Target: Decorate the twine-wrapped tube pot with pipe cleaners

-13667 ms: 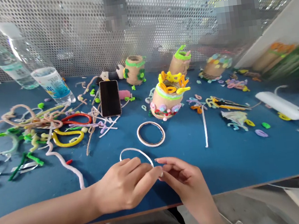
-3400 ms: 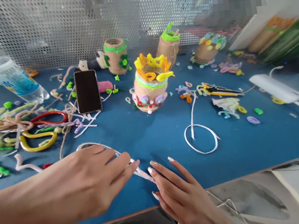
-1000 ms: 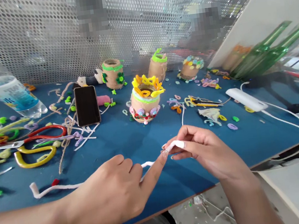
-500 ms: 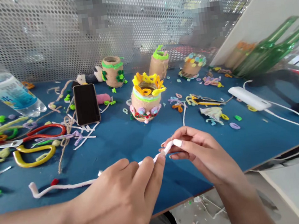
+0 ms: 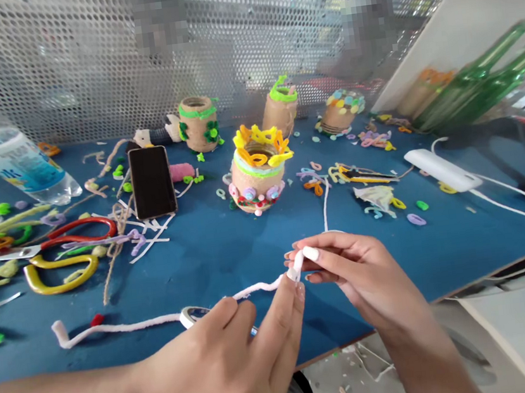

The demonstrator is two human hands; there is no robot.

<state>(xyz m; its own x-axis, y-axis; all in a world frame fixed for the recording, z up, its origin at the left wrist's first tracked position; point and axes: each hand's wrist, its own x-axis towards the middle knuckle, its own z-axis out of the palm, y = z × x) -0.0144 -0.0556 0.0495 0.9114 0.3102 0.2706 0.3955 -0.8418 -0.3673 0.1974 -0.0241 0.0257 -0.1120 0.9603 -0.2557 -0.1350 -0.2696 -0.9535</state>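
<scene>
A white fuzzy pipe cleaner (image 5: 129, 325) stretches across the blue table (image 5: 213, 260) from the lower left up to my hands. My right hand (image 5: 352, 268) pinches its bent end (image 5: 297, 265) between thumb and fingers. My left hand (image 5: 220, 361) closes on the pipe cleaner just beside that grip, with its fingertips almost touching my right hand. Partly hidden under my left fingers lies a narrow roll of tape (image 5: 193, 314). A thin white paper strip (image 5: 326, 211) runs down behind my right hand.
A decorated cardboard tube (image 5: 258, 178) stands beyond my hands, near a black phone (image 5: 151, 181). Red-handled scissors (image 5: 80, 230), yellow pipe cleaners and scraps lie at left. A white power bank (image 5: 438, 170) with its cable sits at right. The table edge runs below my hands.
My left fingers have closed on the pipe cleaner next to my right hand, and the two hands have shifted slightly right. The tape roll now shows beside my left hand.
</scene>
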